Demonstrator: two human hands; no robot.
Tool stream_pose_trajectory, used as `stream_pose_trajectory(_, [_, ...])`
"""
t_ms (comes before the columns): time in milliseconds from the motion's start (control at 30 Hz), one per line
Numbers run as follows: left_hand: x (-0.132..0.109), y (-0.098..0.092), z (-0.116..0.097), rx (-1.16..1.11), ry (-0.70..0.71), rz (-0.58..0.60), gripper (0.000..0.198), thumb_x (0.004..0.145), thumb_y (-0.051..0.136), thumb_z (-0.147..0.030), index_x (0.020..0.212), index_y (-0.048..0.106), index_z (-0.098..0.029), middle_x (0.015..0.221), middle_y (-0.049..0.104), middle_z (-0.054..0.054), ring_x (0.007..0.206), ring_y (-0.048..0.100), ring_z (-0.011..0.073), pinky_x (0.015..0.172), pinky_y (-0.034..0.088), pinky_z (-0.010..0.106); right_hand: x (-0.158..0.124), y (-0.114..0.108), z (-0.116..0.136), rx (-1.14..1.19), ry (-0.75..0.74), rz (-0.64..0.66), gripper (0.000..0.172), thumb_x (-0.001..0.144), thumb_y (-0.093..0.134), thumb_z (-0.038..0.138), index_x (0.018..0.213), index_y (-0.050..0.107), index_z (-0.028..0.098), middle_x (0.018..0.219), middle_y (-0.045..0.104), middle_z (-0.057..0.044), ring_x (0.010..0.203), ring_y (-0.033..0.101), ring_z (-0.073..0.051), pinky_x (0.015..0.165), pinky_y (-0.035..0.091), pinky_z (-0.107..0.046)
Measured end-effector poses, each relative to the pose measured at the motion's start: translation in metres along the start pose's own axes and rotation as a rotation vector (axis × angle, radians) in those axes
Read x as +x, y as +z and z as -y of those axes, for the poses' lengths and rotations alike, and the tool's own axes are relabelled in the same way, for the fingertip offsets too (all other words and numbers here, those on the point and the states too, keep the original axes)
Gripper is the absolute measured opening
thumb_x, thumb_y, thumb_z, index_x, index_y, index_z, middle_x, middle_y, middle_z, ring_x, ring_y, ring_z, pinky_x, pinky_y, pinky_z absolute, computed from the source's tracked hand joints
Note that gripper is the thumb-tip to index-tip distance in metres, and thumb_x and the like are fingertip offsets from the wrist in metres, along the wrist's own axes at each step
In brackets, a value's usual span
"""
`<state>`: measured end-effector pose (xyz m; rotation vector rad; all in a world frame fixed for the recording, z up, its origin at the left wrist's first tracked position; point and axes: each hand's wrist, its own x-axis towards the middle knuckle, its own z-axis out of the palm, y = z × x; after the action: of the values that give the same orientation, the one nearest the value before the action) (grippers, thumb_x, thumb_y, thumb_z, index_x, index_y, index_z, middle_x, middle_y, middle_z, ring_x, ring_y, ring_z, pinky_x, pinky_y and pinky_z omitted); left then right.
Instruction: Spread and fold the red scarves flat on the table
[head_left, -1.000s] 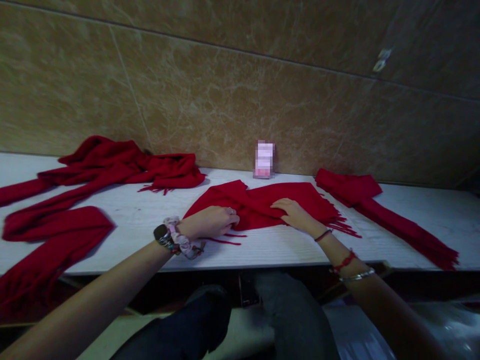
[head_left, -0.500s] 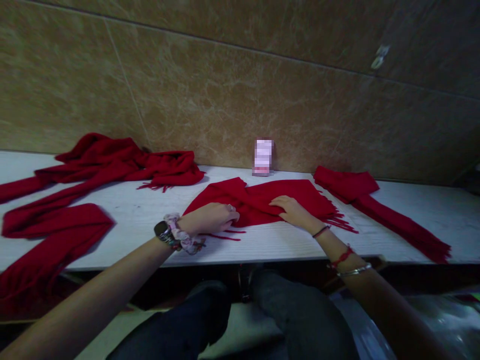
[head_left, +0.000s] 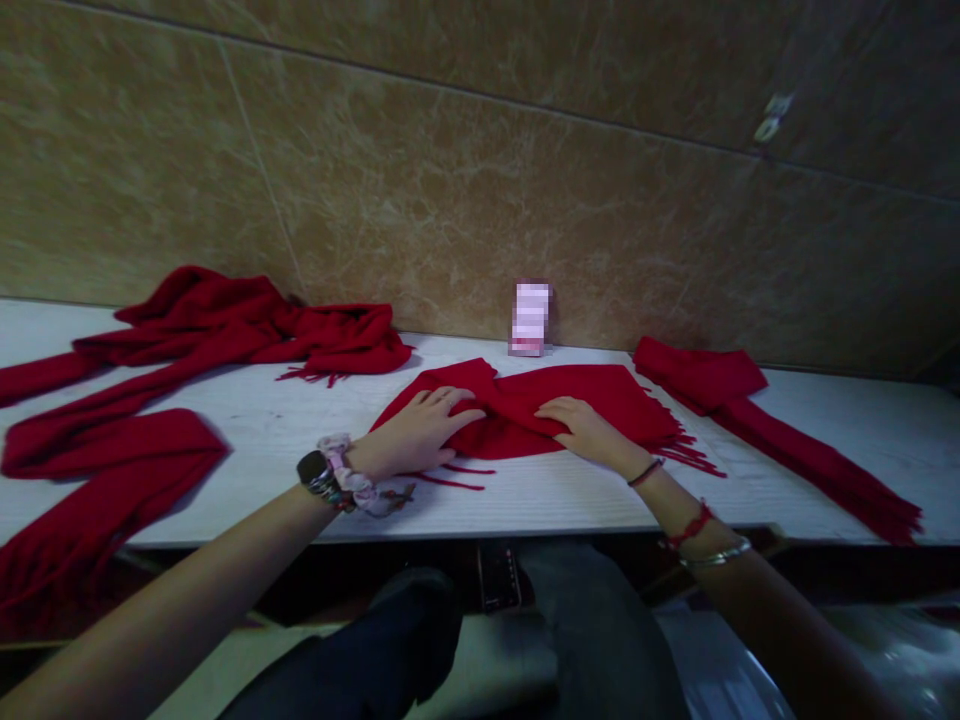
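In front of me a red fringed scarf point(head_left: 517, 410) lies folded on the white table, with a crossing fold near its middle. My left hand point(head_left: 420, 430) rests on the scarf's left part, fingers spread and laid over the cloth. On the right part, my right hand point(head_left: 581, 425) lies with its fingers stretched out flat on the fabric, beside the crossing fold. Fringe hangs out at the scarf's right end, and two loose strands show below my left hand.
Another folded red scarf point(head_left: 705, 385) lies to the right. More red scarves point(head_left: 195, 325) are heaped at the left, trailing over the front edge. A small box-like item point(head_left: 531, 320), blurred, stands against the tiled wall point(head_left: 420, 200). The white table point(head_left: 525, 500) ends close to my legs.
My left hand has opened from curled fingers to spread ones and moved slightly left on the scarf. The right hand stays about where it was.
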<state>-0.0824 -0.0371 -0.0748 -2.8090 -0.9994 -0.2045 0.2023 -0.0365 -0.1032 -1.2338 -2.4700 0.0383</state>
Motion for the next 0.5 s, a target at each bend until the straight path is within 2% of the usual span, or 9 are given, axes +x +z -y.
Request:
stream_pose_trajectory(67, [-0.004,0.002,0.011,-0.068,-0.130,-0.012,0.058,0.082,0.053,-0.039,0.135,0.037,-0.023,0.142,0.034,0.013,0.128,0.034,0.0294,0.103,0.030,0.047,0.002,0.001,0.009,0.002,-0.054,0.012,0.028,0.081,0.054,0.016,0.108,0.064,0.014,0.114,0.064,-0.014,0.110,0.055,-0.024,0.098,0.040,-0.045])
stream_pose_trajectory(133, [-0.007,0.006,0.029,-0.178,-0.305,-0.029,0.061,0.085,0.043,-0.047,0.137,0.034,-0.018,0.142,0.033,0.016,0.130,0.033,0.0298,0.103,0.030,0.046,0.005,0.002,0.018,-0.009,-0.105,0.060,0.028,0.085,0.053,0.023,0.108,0.064,0.013,0.113,0.064,-0.015,0.108,0.056,-0.024,0.096,0.042,-0.043])
stream_pose_trajectory(200, [-0.011,0.011,0.049,-0.275,-0.534,-0.050,0.063,0.084,0.039,-0.047,0.135,0.037,-0.010,0.135,0.042,0.020,0.126,0.039,0.0313,0.100,0.034,0.045,0.008,0.003,0.024,-0.026,-0.122,0.102,0.030,0.086,0.052,0.024,0.111,0.063,0.012,0.114,0.064,-0.016,0.107,0.058,-0.024,0.094,0.044,-0.041])
stream_pose_trajectory(233, [-0.013,0.013,0.059,-0.327,-0.610,-0.062,0.066,0.080,0.044,-0.048,0.134,0.038,-0.010,0.127,0.051,0.019,0.119,0.047,0.0311,0.096,0.039,0.043,0.010,0.003,0.026,-0.035,-0.119,0.113,0.031,0.086,0.052,0.024,0.112,0.062,0.011,0.114,0.064,-0.016,0.106,0.058,-0.024,0.093,0.044,-0.040])
stream_pose_trajectory(300, [-0.016,0.015,0.072,-0.483,-0.657,-0.053,0.077,0.068,0.057,-0.050,0.133,0.039,-0.014,0.110,0.062,0.013,0.102,0.059,0.0282,0.083,0.047,0.038,0.012,0.003,0.027,-0.047,-0.112,0.120,0.030,0.087,0.051,0.023,0.112,0.062,0.011,0.113,0.064,-0.015,0.106,0.058,-0.023,0.093,0.045,-0.038])
stream_pose_trajectory(367, [-0.017,0.012,0.077,-0.648,-0.710,-0.074,0.082,0.058,0.067,-0.047,0.130,0.044,-0.016,0.098,0.066,0.009,0.089,0.063,0.0249,0.073,0.050,0.033,0.013,0.004,0.025,-0.051,-0.113,0.119,0.027,0.087,0.050,0.021,0.109,0.063,0.011,0.112,0.064,-0.015,0.105,0.058,-0.022,0.093,0.044,-0.038])
stream_pose_trajectory(433, [-0.016,0.006,0.075,-0.789,-0.758,-0.117,0.074,0.053,0.071,-0.045,0.119,0.055,-0.016,0.092,0.068,0.007,0.085,0.063,0.0232,0.071,0.050,0.031,0.014,0.006,0.023,-0.049,-0.114,0.105,0.024,0.086,0.051,0.019,0.104,0.065,0.012,0.109,0.065,-0.014,0.103,0.059,-0.022,0.093,0.044,-0.038])
stream_pose_trajectory(500, [-0.013,0.000,0.071,-0.895,-0.744,-0.166,0.059,0.051,0.073,-0.044,0.102,0.065,-0.017,0.089,0.069,0.005,0.087,0.063,0.0227,0.076,0.049,0.032,0.015,0.008,0.021,-0.048,-0.107,0.085,0.023,0.086,0.051,0.018,0.102,0.066,0.014,0.107,0.066,-0.013,0.103,0.059,-0.021,0.093,0.044,-0.038])
